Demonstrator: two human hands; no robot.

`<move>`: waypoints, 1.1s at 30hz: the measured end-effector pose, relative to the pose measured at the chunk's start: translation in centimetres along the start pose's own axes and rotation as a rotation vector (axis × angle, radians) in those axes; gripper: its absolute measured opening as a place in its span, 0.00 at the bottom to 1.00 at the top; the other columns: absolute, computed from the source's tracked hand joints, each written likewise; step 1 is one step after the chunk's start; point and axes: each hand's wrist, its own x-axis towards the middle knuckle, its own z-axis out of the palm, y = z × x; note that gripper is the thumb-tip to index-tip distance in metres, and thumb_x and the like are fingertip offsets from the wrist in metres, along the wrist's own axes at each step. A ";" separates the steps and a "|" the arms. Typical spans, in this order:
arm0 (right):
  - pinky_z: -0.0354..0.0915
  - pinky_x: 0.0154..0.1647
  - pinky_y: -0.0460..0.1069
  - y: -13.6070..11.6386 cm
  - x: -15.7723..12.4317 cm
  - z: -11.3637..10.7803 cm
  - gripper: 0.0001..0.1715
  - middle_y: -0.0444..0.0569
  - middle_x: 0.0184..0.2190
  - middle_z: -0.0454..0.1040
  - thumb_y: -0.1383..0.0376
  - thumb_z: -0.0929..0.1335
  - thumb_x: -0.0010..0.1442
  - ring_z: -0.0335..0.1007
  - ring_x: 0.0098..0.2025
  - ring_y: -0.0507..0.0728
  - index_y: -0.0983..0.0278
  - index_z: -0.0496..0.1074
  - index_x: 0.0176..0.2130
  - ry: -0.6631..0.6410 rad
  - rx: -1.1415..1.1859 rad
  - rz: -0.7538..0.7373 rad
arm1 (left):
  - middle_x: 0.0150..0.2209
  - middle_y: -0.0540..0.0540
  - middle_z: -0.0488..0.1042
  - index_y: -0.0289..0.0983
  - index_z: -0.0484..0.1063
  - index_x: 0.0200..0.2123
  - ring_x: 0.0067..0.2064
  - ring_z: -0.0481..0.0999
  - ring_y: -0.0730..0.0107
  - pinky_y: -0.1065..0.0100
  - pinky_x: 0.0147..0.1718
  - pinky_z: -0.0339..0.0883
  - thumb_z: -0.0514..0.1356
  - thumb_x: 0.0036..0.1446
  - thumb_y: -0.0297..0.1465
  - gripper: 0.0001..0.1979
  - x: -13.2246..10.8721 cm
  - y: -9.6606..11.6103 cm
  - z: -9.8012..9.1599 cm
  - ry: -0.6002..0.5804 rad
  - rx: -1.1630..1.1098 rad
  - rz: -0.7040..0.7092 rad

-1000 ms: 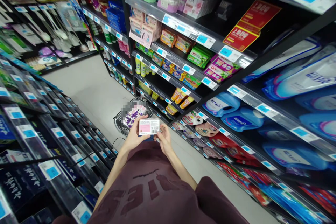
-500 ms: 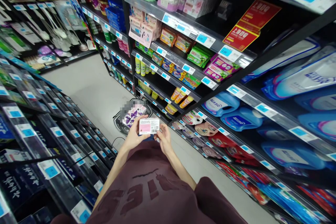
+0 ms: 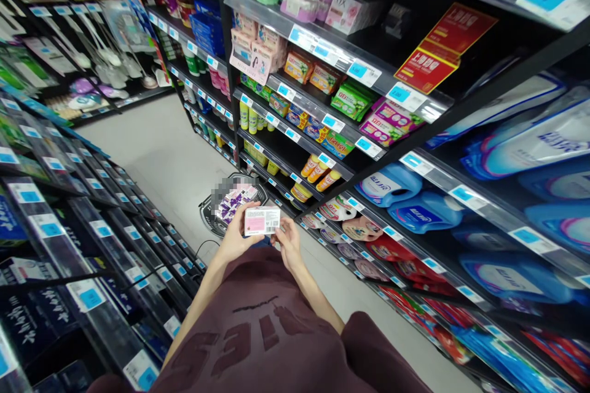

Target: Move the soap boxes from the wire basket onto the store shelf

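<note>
In front of my chest, a small white and pink soap box [image 3: 262, 221] is held level between both hands, its printed back with a square code facing me. My left hand [image 3: 233, 240] grips the left end, thumb along the lower edge. The right end is pinched by my right hand [image 3: 289, 244], whose fingers curl around the corner. Just beyond the hands, a black basket [image 3: 207, 219] stands on the floor, with purple and white packs [image 3: 235, 201] in it. Part of its contents is blurred by a mosaic.
On the right, a tall shelf [image 3: 341, 52] carries soap packs [image 3: 353, 98], blue detergent bottles [image 3: 421, 210] and red promotion cards [image 3: 428, 67]. A slanted shelf with price tags [image 3: 48, 225] lines the left. Brushes [image 3: 104, 52] hang at the far end of the grey aisle floor [image 3: 138, 135].
The view has shifted very slightly, so the upper shelves sit a little further right and lower. Both hands keep the same hold on the soap box.
</note>
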 end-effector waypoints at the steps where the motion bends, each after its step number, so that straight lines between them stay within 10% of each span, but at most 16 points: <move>1: 0.66 0.23 0.43 0.0 0.0 0.0 0.19 0.41 0.40 0.74 0.58 0.75 0.58 0.70 0.25 0.46 0.57 0.70 0.47 0.001 -0.001 0.000 | 0.65 0.36 0.66 0.42 0.62 0.63 0.63 0.70 0.50 0.54 0.60 0.66 0.74 0.49 0.37 0.41 0.0 0.0 0.0 -0.001 0.000 -0.002; 33: 0.66 0.23 0.43 0.3 0.5 0.3 0.21 0.43 0.41 0.76 0.56 0.75 0.58 0.71 0.24 0.47 0.58 0.69 0.47 0.002 -0.061 0.074 | 0.63 0.38 0.67 0.42 0.60 0.62 0.62 0.71 0.52 0.54 0.60 0.66 0.73 0.48 0.32 0.40 -0.1 -0.5 -0.6 0.051 0.015 -0.040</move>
